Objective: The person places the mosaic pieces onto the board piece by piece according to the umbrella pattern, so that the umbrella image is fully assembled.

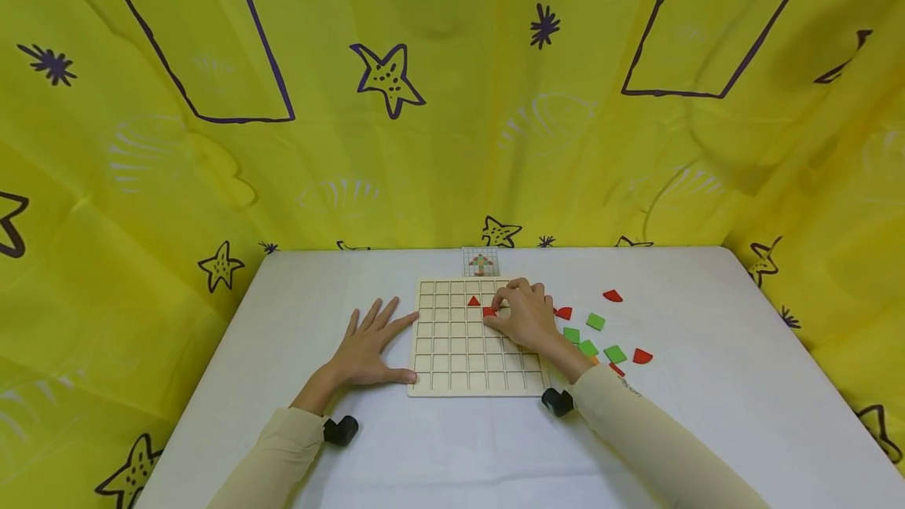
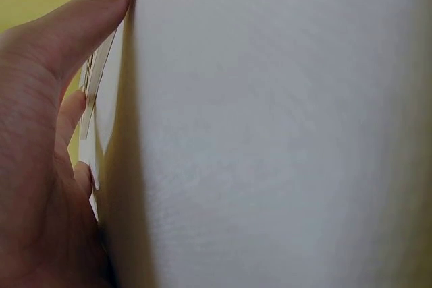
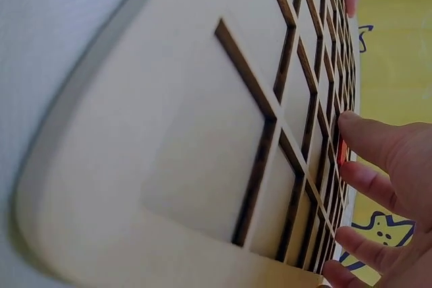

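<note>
A pale wooden grid board point(image 1: 441, 360) lies flat on the white table. My left hand point(image 1: 363, 354) is spread beside it, thumb and index fingertips at the board's left edge; the left wrist view shows the thumb point(image 2: 101, 5) against that edge. With thumb and index finger, my right hand point(image 1: 526, 319) pinches a small red piece point(image 1: 488, 311) over a cell in the upper middle of the grid. That red piece point(image 3: 342, 151) shows between the fingertips in the right wrist view, its shape partly hidden. A red triangle point(image 1: 474, 301) sits in a cell just up and left.
Right of the board lie several green squares point(image 1: 615, 354) and red quarter-round pieces point(image 1: 642, 356), with an orange piece partly behind the right forearm. Behind the board's far edge is a small pattern card point(image 1: 481, 261). A yellow patterned curtain point(image 1: 452, 155) surrounds the table.
</note>
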The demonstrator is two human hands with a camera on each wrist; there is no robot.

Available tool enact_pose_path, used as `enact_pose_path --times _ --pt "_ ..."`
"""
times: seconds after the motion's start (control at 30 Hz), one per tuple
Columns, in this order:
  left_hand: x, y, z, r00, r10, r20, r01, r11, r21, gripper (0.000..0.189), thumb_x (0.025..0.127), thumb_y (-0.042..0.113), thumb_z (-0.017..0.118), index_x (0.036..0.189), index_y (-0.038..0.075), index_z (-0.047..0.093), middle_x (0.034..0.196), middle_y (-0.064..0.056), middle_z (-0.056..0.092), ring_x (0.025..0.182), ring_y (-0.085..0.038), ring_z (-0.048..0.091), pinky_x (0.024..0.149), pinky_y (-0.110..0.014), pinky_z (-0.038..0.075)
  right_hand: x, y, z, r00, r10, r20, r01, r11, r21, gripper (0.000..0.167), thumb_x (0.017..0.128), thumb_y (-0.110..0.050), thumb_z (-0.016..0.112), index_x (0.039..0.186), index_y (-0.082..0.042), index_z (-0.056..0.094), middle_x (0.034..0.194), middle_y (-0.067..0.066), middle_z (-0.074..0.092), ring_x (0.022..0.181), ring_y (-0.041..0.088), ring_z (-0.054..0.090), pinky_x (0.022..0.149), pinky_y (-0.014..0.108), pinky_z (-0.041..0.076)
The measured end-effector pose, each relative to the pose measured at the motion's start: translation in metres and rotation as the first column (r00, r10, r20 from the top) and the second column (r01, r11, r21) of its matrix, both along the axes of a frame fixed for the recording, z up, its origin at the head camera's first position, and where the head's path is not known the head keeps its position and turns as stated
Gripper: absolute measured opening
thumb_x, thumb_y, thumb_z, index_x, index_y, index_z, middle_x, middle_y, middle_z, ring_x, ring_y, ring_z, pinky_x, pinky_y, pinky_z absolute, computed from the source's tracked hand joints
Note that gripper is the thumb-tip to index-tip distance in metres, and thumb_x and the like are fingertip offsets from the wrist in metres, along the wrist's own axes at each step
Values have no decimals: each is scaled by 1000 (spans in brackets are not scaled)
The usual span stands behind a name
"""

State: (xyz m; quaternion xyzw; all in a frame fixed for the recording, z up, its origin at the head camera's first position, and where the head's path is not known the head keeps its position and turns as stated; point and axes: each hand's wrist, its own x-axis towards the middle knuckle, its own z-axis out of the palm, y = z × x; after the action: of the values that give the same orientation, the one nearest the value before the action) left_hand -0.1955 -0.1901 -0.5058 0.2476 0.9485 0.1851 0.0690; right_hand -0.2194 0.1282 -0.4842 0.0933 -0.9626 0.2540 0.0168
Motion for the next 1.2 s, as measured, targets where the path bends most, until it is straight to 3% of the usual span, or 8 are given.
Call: enact_pose_path --times 0.2,0.33,0.5,0.77,1.2 --pt "0 0 0 1000 1 4 -1 1000 2 106 74 71 79 161 28 37 172 -13 13 157 -43 2 119 -71 -2 1 8 6 996 86 28 -85 996 -17 24 89 -34 82 103 -18 72 137 18 57 118 45 46 89 54 38" --pt "0 0 -3 1000 3 12 -3 1000 -7 106 74 72 78 161 29 37 172 -13 12 157 -42 1 119 -70 -3 1 17 11 982 182 46 -182 983 -12 34 90 -31 82 118 -15 72 140 16 56 119 42 47 95 56 40" --pt "0 0 -4 1000 6 13 -6 1000 -7 105 74 72 78 161 29 37 172 -12 12 157 -41 1 119 -70 -4 3 34 19 964 266 10 -266 964 30 47 90 -31 81 131 -12 68 143 16 54 120 41 49 98 59 42" --pt "0 0 -2 1000 2 7 -2 1000 1 106 74 72 78 161 28 37 172 -13 13 157 -42 1 119 -70 -3 5 66 29 965 259 -38 -259 966 8 49 90 -26 82 134 -11 67 140 17 56 122 41 50 102 62 42" --pt "-2 1 -4 1000 4 10 -4 1000 -3 106 74 72 78 161 29 36 172 -12 11 157 -41 0 119 -70 -4 3 117 25 975 220 -30 -222 970 -100 48 91 -17 80 135 -3 64 140 24 55 123 45 47 100 62 42"
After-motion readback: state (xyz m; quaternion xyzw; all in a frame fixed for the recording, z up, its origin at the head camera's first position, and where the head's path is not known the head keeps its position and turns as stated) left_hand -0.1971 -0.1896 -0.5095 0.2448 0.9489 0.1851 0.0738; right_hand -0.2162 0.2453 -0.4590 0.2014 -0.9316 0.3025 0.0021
